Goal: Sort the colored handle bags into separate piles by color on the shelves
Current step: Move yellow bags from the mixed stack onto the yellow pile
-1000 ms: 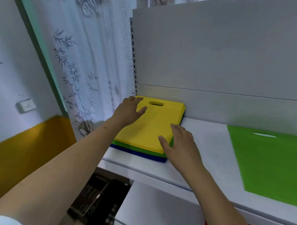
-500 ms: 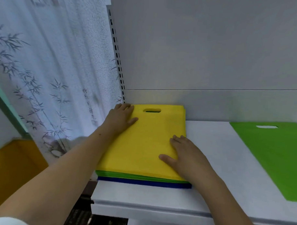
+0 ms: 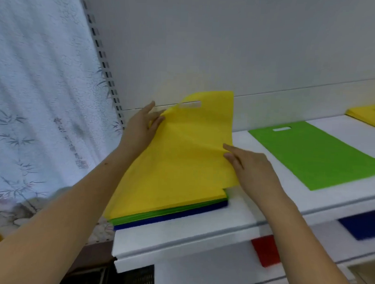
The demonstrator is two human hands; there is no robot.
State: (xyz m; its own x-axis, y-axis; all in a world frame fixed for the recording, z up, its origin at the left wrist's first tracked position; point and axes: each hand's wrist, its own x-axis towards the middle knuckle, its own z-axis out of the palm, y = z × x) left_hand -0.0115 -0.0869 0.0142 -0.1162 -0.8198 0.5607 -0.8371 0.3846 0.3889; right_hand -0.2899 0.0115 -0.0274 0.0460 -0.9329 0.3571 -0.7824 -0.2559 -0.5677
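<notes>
We face a white shelf (image 3: 200,229) with a pale back panel (image 3: 228,43) rising behind it, and a curtain printed with bamboo (image 3: 41,94) fills the 9 o'clock side. A mixed stack of bags (image 3: 169,213) sits at the left end of the shelf, near the centre of our view, showing yellow on top, green under it and dark blue at the bottom edge. We lift the top yellow bag (image 3: 186,154) by its far end, so its handle cut-out stands up against the back panel while its near end lies on the stack. At 3 o'clock a single green bag (image 3: 318,155) lies flat on the same shelf, well apart from the stack. On the shelf below, at 4 o'clock, we see a dark blue bag (image 3: 362,224) and, beside it toward 5 o'clock, a red bag (image 3: 265,253). At 2 o'clock the corner of another yellow pile (image 3: 368,115) shows at the frame edge. Our left hand (image 3: 140,129) pinches the yellow bag's upper left corner, fingers closed on the fabric. Our right hand (image 3: 251,167) pinches its right edge between thumb and fingers
</notes>
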